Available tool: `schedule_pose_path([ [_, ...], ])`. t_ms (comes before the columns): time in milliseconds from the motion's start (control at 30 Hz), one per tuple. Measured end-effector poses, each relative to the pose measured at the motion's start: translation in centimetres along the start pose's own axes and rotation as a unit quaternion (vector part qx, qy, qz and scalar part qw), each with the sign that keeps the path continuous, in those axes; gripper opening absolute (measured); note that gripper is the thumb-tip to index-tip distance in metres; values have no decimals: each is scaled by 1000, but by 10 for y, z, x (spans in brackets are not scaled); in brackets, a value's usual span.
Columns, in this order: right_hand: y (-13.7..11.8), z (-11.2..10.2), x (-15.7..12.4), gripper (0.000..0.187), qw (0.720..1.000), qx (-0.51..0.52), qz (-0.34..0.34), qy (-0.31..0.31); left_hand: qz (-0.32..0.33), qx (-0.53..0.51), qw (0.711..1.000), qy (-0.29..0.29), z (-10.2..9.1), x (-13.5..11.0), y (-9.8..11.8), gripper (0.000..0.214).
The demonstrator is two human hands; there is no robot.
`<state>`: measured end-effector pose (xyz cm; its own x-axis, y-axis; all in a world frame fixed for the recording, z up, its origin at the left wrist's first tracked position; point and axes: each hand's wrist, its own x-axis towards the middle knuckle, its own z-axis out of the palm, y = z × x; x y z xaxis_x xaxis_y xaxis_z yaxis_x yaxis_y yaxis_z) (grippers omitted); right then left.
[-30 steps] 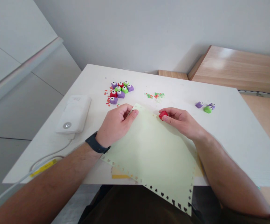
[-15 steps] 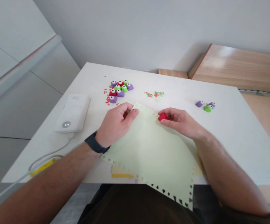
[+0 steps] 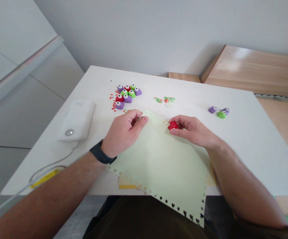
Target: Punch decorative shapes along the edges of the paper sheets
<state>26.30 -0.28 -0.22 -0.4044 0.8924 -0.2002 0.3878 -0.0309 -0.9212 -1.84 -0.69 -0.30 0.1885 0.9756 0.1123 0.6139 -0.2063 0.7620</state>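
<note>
Your right hand was closed around a small red paper punch, with the thumb and fingers pinching it at the top edge of the pale green paper sheet. Your left hand was closed too. It held that same sheet by its top corner, and a black watch sat on that wrist.

The sheet lay on the white table, and its near corner hung over the table's edge toward your lap. Tiny hearts and stars were cut along its two lower sides (they made a pretty border). A bit of yellow paper peeked out from under it.

Past your hands, a bunch of purple, green and red punches sat near the back of the table, with red paper bits beside them. Green and red scraps lay in a small heap to their right, and three more punches sat farther right. A white power bank lay to the left of your left hand, with a white cable running from it.

It looked like you were on the step of punching shapes along the sheet's top side, so the moment seemed to call for a firm squeeze on the red punch.
</note>
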Motion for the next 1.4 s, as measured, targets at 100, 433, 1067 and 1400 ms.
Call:
schedule_pose_path([
  [100,-1,0,0,36,1000,-1,1,-5,-1,0,1000,-3,0,0,1,31],
  [433,-2,2,-1,34,1000,2,8,-8,1,7,1000,-6,-1,-1,3,32],
  [1067,-6,-7,1,36,982,92,-43,159,27,-55,992,-106,-10,-5,8,33],
  [1400,-1,-4,4,36,984,102,-50,138,94,-94,929,-346,-18,-6,14,26],
])
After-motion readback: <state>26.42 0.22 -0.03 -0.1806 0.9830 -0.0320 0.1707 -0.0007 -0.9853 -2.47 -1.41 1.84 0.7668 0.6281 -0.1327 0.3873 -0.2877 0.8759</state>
